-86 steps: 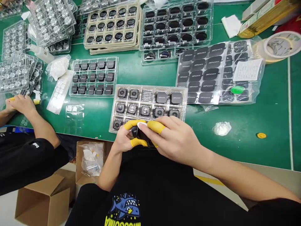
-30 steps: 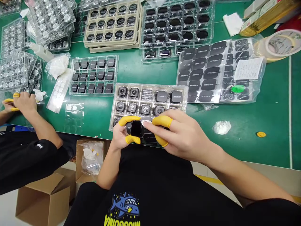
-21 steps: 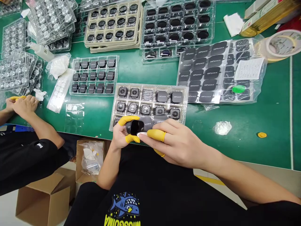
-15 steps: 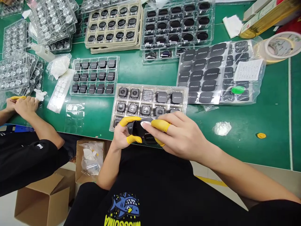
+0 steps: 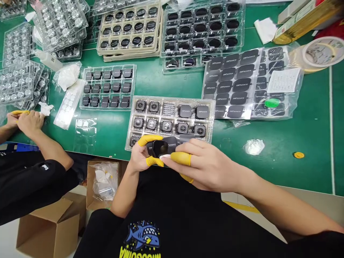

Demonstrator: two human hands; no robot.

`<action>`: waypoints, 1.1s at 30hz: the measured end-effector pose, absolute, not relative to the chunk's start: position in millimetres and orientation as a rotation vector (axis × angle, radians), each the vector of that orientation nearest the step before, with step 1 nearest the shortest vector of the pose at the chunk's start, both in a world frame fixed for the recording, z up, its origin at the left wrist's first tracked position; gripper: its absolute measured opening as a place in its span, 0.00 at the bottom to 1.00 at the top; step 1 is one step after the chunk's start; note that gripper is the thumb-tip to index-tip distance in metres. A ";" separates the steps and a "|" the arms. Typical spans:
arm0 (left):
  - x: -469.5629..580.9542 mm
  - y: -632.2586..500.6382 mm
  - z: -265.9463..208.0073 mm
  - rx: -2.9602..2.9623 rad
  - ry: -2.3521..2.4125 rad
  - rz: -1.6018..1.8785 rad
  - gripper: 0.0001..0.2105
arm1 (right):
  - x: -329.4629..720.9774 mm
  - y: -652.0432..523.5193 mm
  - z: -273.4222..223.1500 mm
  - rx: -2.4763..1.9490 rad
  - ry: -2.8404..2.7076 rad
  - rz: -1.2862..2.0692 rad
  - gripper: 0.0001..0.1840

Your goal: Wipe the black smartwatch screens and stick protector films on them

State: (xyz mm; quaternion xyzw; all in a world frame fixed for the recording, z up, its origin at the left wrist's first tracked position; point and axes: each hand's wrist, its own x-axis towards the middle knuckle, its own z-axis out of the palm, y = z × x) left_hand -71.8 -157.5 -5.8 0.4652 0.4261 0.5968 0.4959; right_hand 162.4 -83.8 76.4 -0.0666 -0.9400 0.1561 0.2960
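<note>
Down from two o'clock to five on the black-screened smartwatch (image 5: 159,147) slips the white pad (image 5: 165,156), pinched by the right hand (image 5: 215,165), while the nearer left hand (image 5: 139,156) clasps the watch, thumb to finger, at the right's nine-to-ten o'clock.

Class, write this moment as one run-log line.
left hand: grips black device | right hand: holds white pad at device's lower edge | beyond hands: plastic tray
</note>
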 end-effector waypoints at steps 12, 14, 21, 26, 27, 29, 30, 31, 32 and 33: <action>-73.6 -156.8 -6.5 1.157 1.037 1.463 0.38 | 172.7 -77.2 76.2 -0.482 -2.384 0.383 0.26; -73.0 -158.9 -7.9 1.139 1.034 1.449 0.37 | 168.8 -77.7 74.3 -0.469 -2.401 0.361 0.26; -73.4 -163.0 -10.7 1.077 1.065 1.396 0.39 | 161.1 -80.5 72.4 -0.418 -2.458 0.292 0.18; -72.4 -158.5 -8.3 1.123 1.005 1.342 0.37 | 149.1 -80.0 79.1 -0.303 -2.512 0.376 0.17; -71.8 -158.1 -8.5 1.134 0.999 1.333 0.36 | 147.0 -79.3 80.4 -0.272 -2.522 0.401 0.18; -70.7 -158.5 -9.6 1.132 0.995 1.325 0.34 | 146.1 -77.1 83.1 -0.212 -2.551 0.452 0.18; -70.2 -159.0 -10.2 1.123 0.992 1.321 0.34 | 148.0 -75.7 84.8 -0.187 -2.572 0.480 0.18; -70.0 -159.8 -10.9 1.111 0.986 1.318 0.35 | 151.8 -74.2 86.9 -0.165 -2.596 0.512 0.18; -70.1 -160.6 -11.4 1.098 0.981 1.320 0.36 | 157.5 -72.7 89.3 -0.151 -2.620 0.544 0.17; -70.5 -161.4 -11.8 1.084 0.978 1.329 0.36 | 165.0 -71.3 92.0 -0.148 -2.640 0.571 0.17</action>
